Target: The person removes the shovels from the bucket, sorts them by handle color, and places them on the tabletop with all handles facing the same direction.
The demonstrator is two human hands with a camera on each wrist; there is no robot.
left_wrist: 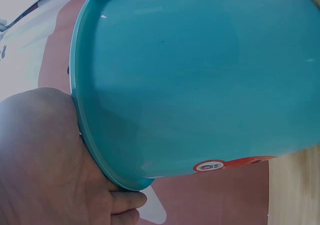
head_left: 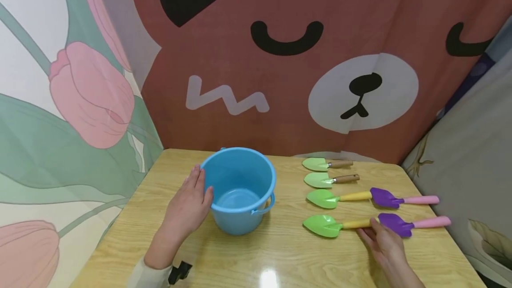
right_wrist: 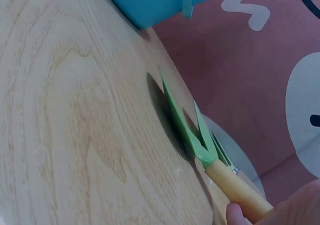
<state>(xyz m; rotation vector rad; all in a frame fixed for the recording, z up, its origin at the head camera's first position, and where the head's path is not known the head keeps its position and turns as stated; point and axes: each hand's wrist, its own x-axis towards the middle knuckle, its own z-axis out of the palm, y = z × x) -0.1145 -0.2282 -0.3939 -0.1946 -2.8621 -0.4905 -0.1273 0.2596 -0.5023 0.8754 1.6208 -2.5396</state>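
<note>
A blue plastic bucket (head_left: 238, 217) stands upright on the wooden table. My left hand (head_left: 188, 206) rests flat against its left side at the rim, fingers extended; in the left wrist view the palm (left_wrist: 42, 155) lies along the rim. To the right, my right hand (head_left: 386, 246) pinches the yellow handle of the nearest green trowel (head_left: 323, 226). In the right wrist view, that trowel's yellow handle (right_wrist: 237, 189) runs between thumb and fingers. A purple trowel (head_left: 394, 224) with a pink handle lies just beyond this hand, partly overlapped by it.
Behind the held trowel lie another green trowel (head_left: 323, 198) with a yellow handle and a purple one (head_left: 385, 198). Two small pale green trowels (head_left: 316, 164) with brown handles are farther back. A bear-print curtain (head_left: 288, 123) hangs at the table's rear edge.
</note>
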